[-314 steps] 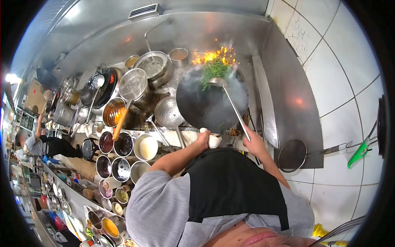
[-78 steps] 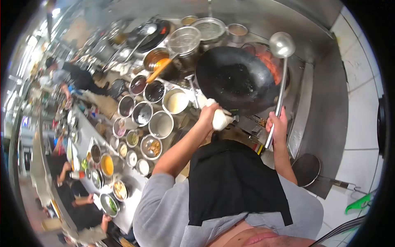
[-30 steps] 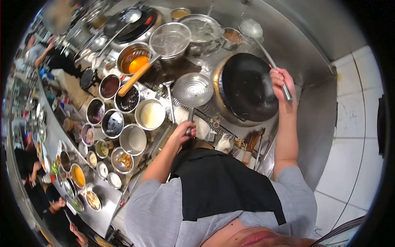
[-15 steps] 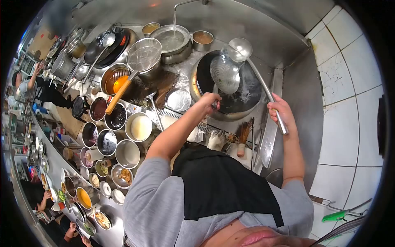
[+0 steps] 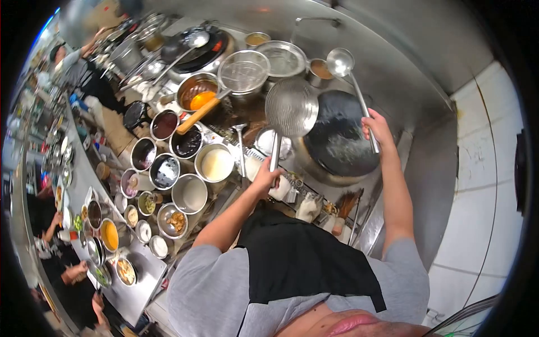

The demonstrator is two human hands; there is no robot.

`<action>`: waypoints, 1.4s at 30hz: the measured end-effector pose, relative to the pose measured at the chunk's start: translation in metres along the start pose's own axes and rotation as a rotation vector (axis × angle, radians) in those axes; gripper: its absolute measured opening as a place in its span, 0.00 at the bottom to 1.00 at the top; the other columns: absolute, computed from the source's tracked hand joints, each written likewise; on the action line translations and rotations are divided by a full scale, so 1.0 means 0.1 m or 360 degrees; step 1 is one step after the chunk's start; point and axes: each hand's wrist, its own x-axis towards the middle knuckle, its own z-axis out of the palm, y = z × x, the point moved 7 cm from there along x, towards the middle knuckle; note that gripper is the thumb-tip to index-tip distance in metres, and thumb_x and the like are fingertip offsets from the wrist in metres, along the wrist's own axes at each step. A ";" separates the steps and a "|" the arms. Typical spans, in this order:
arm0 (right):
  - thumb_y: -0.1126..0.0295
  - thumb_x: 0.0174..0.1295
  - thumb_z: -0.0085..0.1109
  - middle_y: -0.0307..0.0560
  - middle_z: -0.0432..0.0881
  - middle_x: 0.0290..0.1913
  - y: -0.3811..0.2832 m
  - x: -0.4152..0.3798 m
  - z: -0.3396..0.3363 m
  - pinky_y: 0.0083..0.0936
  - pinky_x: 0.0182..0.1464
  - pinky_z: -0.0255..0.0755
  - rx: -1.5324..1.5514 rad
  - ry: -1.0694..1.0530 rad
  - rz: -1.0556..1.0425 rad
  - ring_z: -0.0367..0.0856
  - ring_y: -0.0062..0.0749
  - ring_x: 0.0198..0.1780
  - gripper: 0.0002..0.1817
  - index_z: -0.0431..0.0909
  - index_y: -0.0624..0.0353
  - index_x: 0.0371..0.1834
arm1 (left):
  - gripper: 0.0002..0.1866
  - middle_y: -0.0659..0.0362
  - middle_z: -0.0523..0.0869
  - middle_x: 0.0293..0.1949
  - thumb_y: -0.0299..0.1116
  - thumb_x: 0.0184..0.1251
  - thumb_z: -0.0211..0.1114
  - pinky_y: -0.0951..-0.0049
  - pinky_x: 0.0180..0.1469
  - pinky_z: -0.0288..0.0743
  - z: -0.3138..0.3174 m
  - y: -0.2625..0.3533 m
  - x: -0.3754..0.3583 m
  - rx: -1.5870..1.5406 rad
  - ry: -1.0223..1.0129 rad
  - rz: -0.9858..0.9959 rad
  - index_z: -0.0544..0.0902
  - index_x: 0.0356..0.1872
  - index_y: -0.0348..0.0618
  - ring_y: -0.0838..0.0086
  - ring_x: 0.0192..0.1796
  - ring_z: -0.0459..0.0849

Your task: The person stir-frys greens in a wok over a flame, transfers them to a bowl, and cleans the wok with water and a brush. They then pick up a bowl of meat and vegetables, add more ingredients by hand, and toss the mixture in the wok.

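Note:
My left hand [image 5: 266,178] is closed around the metal handle of a perforated skimmer [image 5: 292,108]. Its round bowl is raised beside the left rim of a dark wok [image 5: 341,137], and nothing shows in it. In my right hand [image 5: 377,132] is the long handle of a steel ladle [image 5: 341,62], its bowl held up beyond the wok's far rim. The wok sits on the stove with a wet sheen inside, and no food can be made out in it.
Left of the wok, a wire strainer [image 5: 244,71] with a wooden handle [image 5: 197,115] rests over a pot. Several sauce pots, including one of white sauce [image 5: 214,163], line the counter. A bamboo brush [image 5: 343,212] stands in front. People work at far left.
The skimmer has swung from over the wok to its left side, and my left hand has drawn back. The ladle has separated from the skimmer. The whole view has shifted.

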 end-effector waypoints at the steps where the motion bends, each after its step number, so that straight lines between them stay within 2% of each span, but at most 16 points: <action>1: 0.77 0.59 0.55 0.38 0.71 0.23 0.04 0.30 0.19 0.19 0.15 0.65 0.0012 -0.0056 0.0017 0.69 0.18 0.17 0.23 0.67 0.65 0.59 | 0.23 0.60 0.72 0.23 0.22 0.61 0.62 0.73 0.15 0.68 -0.11 -0.12 -0.12 -0.0019 0.0041 -0.0067 0.64 0.55 0.42 0.75 0.16 0.72; 5: 0.77 0.59 0.55 0.39 0.70 0.22 0.39 1.36 0.99 0.20 0.15 0.65 -0.0201 -0.0229 -0.0008 0.70 0.19 0.17 0.08 0.71 0.63 0.40 | 0.16 0.62 0.71 0.24 0.22 0.64 0.62 0.77 0.16 0.67 -0.46 -0.70 -0.28 -0.0326 0.0068 -0.0335 0.65 0.47 0.45 0.79 0.18 0.72; 8: 0.78 0.58 0.55 0.40 0.71 0.21 0.64 1.83 1.47 0.20 0.15 0.65 -0.0062 -0.0287 0.0162 0.70 0.20 0.17 0.05 0.71 0.62 0.36 | 0.12 0.62 0.72 0.24 0.22 0.64 0.62 0.77 0.16 0.65 -0.65 -1.12 -0.18 -0.0803 0.0051 -0.0595 0.67 0.42 0.43 0.79 0.18 0.72; 10: 0.78 0.61 0.55 0.41 0.71 0.22 0.61 1.93 1.68 0.19 0.17 0.67 0.0015 -0.0484 0.0313 0.70 0.21 0.17 0.04 0.69 0.63 0.35 | 0.10 0.59 0.76 0.25 0.24 0.65 0.63 0.76 0.18 0.70 -0.74 -1.19 -0.13 -0.0730 0.0025 -0.0619 0.70 0.41 0.40 0.77 0.19 0.74; 12: 0.77 0.64 0.53 0.42 0.70 0.24 0.61 1.95 1.99 0.18 0.19 0.70 0.1584 -0.0686 0.0865 0.70 0.21 0.19 0.06 0.65 0.63 0.33 | 0.10 0.58 0.78 0.26 0.26 0.66 0.64 0.74 0.19 0.74 -0.79 -1.12 -0.15 -0.0320 0.0045 -0.0715 0.71 0.42 0.39 0.75 0.21 0.78; 13: 0.77 0.67 0.51 0.41 0.68 0.25 0.55 1.96 1.99 0.16 0.21 0.71 0.1854 -0.0831 0.0892 0.70 0.21 0.21 0.08 0.63 0.63 0.32 | 0.17 0.51 0.84 0.36 0.34 0.65 0.67 0.66 0.34 0.83 -0.90 -1.18 -0.07 -0.0032 0.0027 -0.0717 0.75 0.50 0.36 0.65 0.32 0.85; 14: 0.78 0.67 0.51 0.41 0.67 0.25 0.47 1.84 1.96 0.15 0.21 0.71 0.2099 -0.0882 0.0922 0.70 0.21 0.21 0.09 0.62 0.63 0.31 | 0.17 0.51 0.84 0.36 0.34 0.65 0.67 0.66 0.34 0.83 -0.94 -1.26 -0.02 -0.0036 0.0018 -0.0737 0.75 0.50 0.36 0.65 0.32 0.85; 16: 0.78 0.67 0.50 0.41 0.66 0.26 0.50 1.65 1.74 0.15 0.21 0.71 0.2393 -0.0837 0.0879 0.69 0.21 0.21 0.08 0.62 0.63 0.32 | 0.31 0.44 0.83 0.50 0.41 0.62 0.69 0.61 0.56 0.78 -1.13 -0.91 0.07 0.1398 0.0540 0.0155 0.72 0.61 0.32 0.54 0.52 0.84; 18: 0.78 0.67 0.50 0.40 0.65 0.26 0.49 1.24 1.43 0.16 0.21 0.69 0.2430 -0.0699 0.0811 0.68 0.21 0.22 0.07 0.63 0.70 0.41 | 0.39 0.42 0.77 0.62 0.44 0.58 0.70 0.63 0.69 0.65 -0.94 -0.35 -0.16 0.1592 0.0535 0.0280 0.67 0.68 0.32 0.52 0.65 0.74; 21: 0.79 0.68 0.48 0.41 0.63 0.30 0.35 0.55 0.86 0.16 0.21 0.66 0.2424 -0.0770 0.0485 0.65 0.19 0.24 0.20 0.56 0.79 0.59 | 0.31 0.45 0.79 0.61 0.37 0.61 0.69 0.65 0.63 0.71 -0.87 -0.20 -0.26 0.1189 0.0393 0.0273 0.72 0.66 0.42 0.59 0.63 0.78; 24: 0.78 0.69 0.45 0.42 0.65 0.32 0.33 -0.18 0.27 0.15 0.20 0.66 0.2092 -0.0516 0.0258 0.65 0.18 0.23 0.19 0.59 0.77 0.60 | 0.27 0.48 0.82 0.56 0.34 0.64 0.67 0.69 0.57 0.76 -0.75 -0.27 -0.27 0.0836 0.0128 0.0047 0.74 0.63 0.41 0.67 0.54 0.83; 26: 0.77 0.70 0.46 0.43 0.67 0.29 0.43 -0.62 -0.08 0.14 0.18 0.64 0.1698 -0.0289 0.0215 0.65 0.17 0.21 0.11 0.63 0.72 0.50 | 0.26 0.48 0.84 0.53 0.35 0.63 0.67 0.69 0.54 0.78 -0.62 -0.21 -0.27 0.0908 -0.0025 0.0017 0.74 0.63 0.40 0.66 0.52 0.84; 27: 0.76 0.69 0.47 0.41 0.68 0.27 0.36 -0.90 -0.18 0.15 0.16 0.63 0.1382 0.0095 0.0139 0.65 0.17 0.19 0.07 0.65 0.68 0.45 | 0.26 0.48 0.85 0.51 0.36 0.63 0.67 0.68 0.52 0.79 -0.55 -0.17 -0.29 0.0975 -0.0128 0.0001 0.75 0.62 0.40 0.65 0.49 0.86; 31: 0.76 0.67 0.49 0.40 0.69 0.25 0.46 -1.72 -0.54 0.16 0.15 0.62 0.0621 0.0467 0.0235 0.66 0.17 0.18 0.06 0.66 0.65 0.44 | 0.25 0.47 0.85 0.50 0.36 0.64 0.66 0.67 0.51 0.80 -0.35 -0.02 -0.26 0.1137 -0.0337 0.0074 0.74 0.62 0.39 0.64 0.48 0.86; 33: 0.76 0.64 0.50 0.38 0.70 0.24 0.51 -2.04 -0.57 0.16 0.14 0.63 0.0218 0.0456 0.0317 0.66 0.17 0.17 0.10 0.67 0.64 0.48 | 0.25 0.47 0.85 0.50 0.36 0.65 0.65 0.66 0.51 0.80 -0.29 0.05 -0.25 0.1204 -0.0416 0.0103 0.74 0.62 0.39 0.63 0.48 0.87; 42: 0.75 0.62 0.50 0.37 0.71 0.23 0.82 -2.74 -0.48 0.17 0.14 0.63 -0.0350 0.0497 0.0533 0.67 0.17 0.15 0.33 0.58 0.61 0.73 | 0.26 0.46 0.85 0.52 0.34 0.62 0.63 0.63 0.53 0.80 -0.15 0.20 -0.64 0.1359 -0.0193 0.0242 0.74 0.63 0.41 0.62 0.51 0.86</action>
